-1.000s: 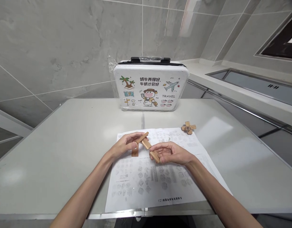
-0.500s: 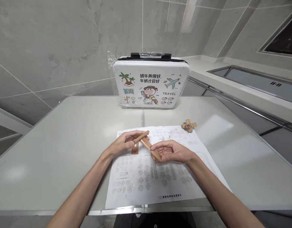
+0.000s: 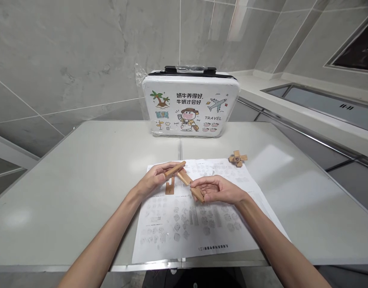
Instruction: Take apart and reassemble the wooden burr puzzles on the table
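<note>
The wooden stick (image 3: 175,169) is held slantwise by the left hand (image 3: 154,179) above the printed sheet's (image 3: 160,250) far half; a second wooden piece (image 3: 197,194) is gripped by the right hand (image 3: 221,190), both apparently tilted so their shapes can be compared.

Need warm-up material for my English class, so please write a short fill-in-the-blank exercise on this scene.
1. The left hand holds a wooden stick; the hand nearer the wooden cross is the ____ one.
2. In Latin capitals, the white case reads ____.
3. The tiled wall is coloured ____.
Missing words: right; TRAVEL; gray.
</note>
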`<state>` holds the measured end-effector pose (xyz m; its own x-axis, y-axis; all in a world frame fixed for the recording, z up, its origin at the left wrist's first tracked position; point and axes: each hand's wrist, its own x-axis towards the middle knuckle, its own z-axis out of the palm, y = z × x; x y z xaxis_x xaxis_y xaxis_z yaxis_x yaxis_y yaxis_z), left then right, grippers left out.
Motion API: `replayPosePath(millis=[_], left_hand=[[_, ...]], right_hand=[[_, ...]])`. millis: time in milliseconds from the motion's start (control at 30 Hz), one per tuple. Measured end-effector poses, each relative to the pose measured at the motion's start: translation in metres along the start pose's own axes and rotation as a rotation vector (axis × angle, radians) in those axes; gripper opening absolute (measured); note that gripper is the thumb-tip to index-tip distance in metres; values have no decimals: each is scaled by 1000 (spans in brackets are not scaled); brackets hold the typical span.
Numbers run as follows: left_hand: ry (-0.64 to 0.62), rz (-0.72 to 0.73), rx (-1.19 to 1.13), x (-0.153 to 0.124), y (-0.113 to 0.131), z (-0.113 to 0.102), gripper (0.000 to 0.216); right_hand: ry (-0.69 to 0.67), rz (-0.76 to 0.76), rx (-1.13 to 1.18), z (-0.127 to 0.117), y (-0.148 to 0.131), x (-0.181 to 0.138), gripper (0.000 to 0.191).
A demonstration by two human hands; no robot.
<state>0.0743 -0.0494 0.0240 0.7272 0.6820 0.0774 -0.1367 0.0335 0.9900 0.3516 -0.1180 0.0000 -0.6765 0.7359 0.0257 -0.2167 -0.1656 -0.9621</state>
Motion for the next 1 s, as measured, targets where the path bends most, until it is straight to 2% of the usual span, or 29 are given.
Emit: replayPosePath(millis=[233, 567, 900, 1000], left_hand=[[-39, -24, 57, 1, -4, 1, 88], [-72, -48, 128, 2, 5, -3, 88], [-118, -54, 35, 1, -1, -5, 90], [-105, -39, 95, 1, 1, -3, 89]], right_hand=[[-22, 12, -10, 2, 0, 1, 49], [-36, 1, 42, 2, 2, 0, 53], [-44, -6, 40, 2, 3, 1, 51], [-35, -6, 34, 2, 4, 2, 51]])
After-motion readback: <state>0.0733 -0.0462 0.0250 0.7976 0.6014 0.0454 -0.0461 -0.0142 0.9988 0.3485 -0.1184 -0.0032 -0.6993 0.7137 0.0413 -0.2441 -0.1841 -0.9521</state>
